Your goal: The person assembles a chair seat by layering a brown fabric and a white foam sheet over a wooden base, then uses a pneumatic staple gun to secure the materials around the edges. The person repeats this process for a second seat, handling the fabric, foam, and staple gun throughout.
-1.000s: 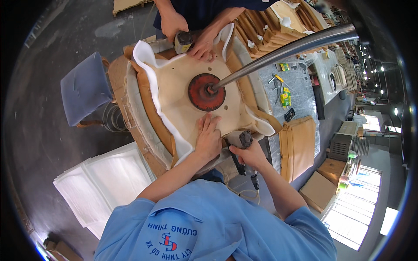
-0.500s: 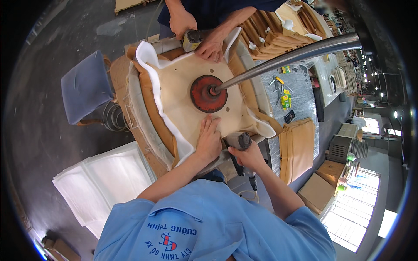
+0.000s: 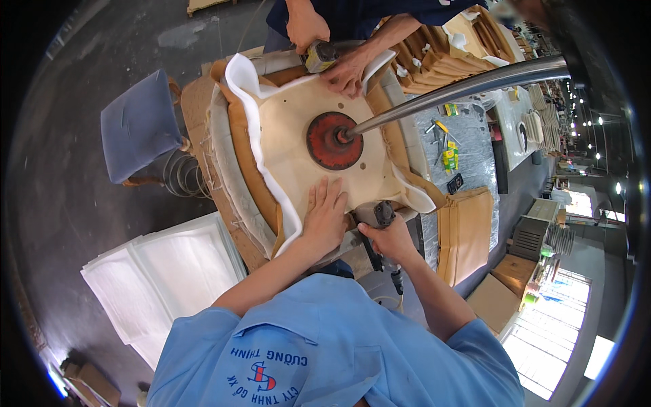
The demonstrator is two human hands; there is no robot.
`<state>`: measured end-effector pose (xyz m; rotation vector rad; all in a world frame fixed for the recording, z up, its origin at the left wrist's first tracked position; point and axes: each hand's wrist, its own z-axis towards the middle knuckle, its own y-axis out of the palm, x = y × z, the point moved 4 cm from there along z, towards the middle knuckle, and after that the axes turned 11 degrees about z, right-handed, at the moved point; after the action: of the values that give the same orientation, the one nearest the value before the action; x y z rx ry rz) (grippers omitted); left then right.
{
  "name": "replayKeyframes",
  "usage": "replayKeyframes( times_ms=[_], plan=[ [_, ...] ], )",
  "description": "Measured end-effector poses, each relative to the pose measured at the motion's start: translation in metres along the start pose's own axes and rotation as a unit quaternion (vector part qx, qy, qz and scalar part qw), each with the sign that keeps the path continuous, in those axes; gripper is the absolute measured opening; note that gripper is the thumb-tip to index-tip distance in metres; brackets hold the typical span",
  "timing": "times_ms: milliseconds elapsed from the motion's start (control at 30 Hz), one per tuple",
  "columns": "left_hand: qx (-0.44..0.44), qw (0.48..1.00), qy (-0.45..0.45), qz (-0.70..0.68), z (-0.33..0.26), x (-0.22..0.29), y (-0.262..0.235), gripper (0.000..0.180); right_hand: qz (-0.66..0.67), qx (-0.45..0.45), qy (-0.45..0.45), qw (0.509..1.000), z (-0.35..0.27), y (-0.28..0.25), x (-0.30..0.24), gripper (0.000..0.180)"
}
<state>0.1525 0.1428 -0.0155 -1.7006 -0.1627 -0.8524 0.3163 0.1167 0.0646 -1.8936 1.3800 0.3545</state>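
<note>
While left fingers (image 3: 322,197) — slightly spread — touch a panel (image 3: 291,132) (cream-coloured), the right hand (image 3: 392,241) grips a pistol-shaped tool (image 3: 373,214).

Left grip (image 3: 326,222) lies flat; right grip (image 3: 390,239) curls tight.

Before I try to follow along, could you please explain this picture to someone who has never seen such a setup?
There is no robot here, only someone working bare-handed, seen by a wide fisheye camera worn on the head and looking down, so straight edges bend near the rim. The left hand lies on a pale panel; the right hand holds a grey handheld tool. A red disc on a metal rod sits mid-panel, with white padding and brown material at the panel's edges. Opposite, a co-worker's hand holds another tool. To the right, stacked brown sheets lie on a plastic-covered table.
</note>
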Motion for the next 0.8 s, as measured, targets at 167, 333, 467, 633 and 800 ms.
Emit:
replayKeyframes(
  times_ms=[167, 333, 467, 633, 800],
  plan=[
    [-0.012, 1.0, -0.004, 0.012, -0.005, -0.004, -0.002, 0.088, 0.005, -0.025, 0.013, 1.0, -0.009, -0.001, 0.001, 0.027],
    [0.007, 0.999, -0.003, 0.041, -0.006, -0.005, 0.002, 0.084, 0.029, -0.03, -0.031, 0.999, -0.01, 0.013, -0.003, 0.024],
    [0.009, 0.999, 0.003, 0.036, -0.01, -0.006, 0.001, 0.08, 0.028, -0.002, -0.021, 0.999, -0.011, 0.017, -0.003, 0.024],
    [0.001, 1.0, 0.002, 0.026, -0.009, -0.005, -0.01, 0.074, 0.142, 0.001, -0.035, 0.989, -0.022, -0.007, 0.025, 0.021],
    [-0.079, 0.99, 0.047, -0.108, -0.029, 0.033, -0.019, 0.068, 0.241, 0.094, -0.045, 0.965, -0.062, -0.038, 0.093, 0.022]
  ],
)
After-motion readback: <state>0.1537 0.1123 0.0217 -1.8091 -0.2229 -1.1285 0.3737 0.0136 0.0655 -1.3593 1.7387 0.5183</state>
